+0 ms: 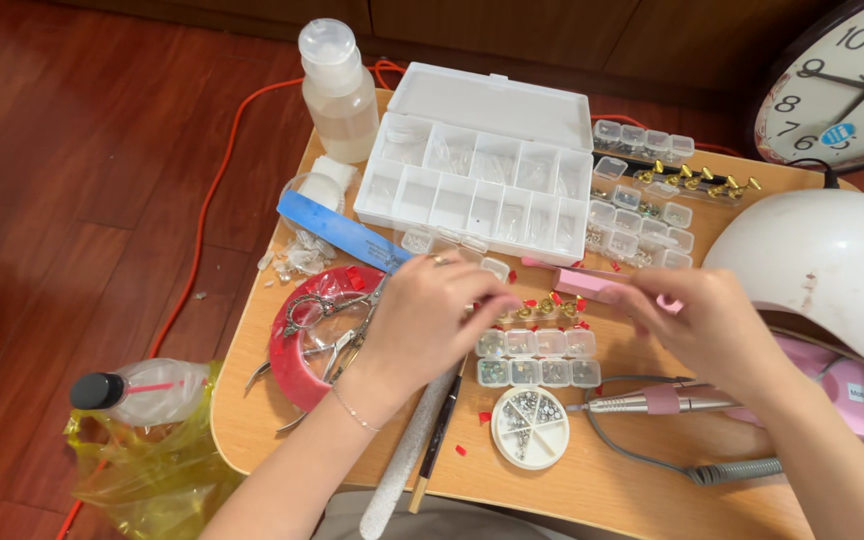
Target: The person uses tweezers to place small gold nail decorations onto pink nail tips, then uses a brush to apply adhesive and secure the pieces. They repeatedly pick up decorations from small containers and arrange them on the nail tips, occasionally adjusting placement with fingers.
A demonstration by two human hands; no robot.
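Pink buffer block [590,284] held over the bench [592,485], between both hands.
Right hand [709,327] has its fingers closed on the block's right end; left hand [422,320] curls its fingers together near the block's left end, above a strip of red nail tips [544,307], though what they pinch is hidden. Just below lie small clear bead boxes [538,358], a round white gem dish [530,427] and an electric nail drill [652,402].

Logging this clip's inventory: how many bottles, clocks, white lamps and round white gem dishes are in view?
Bottles: 2, a white squeeze bottle and a black-capped bottle
Clock: 1
White lamp: 1
Round gem dish: 1
Total: 5
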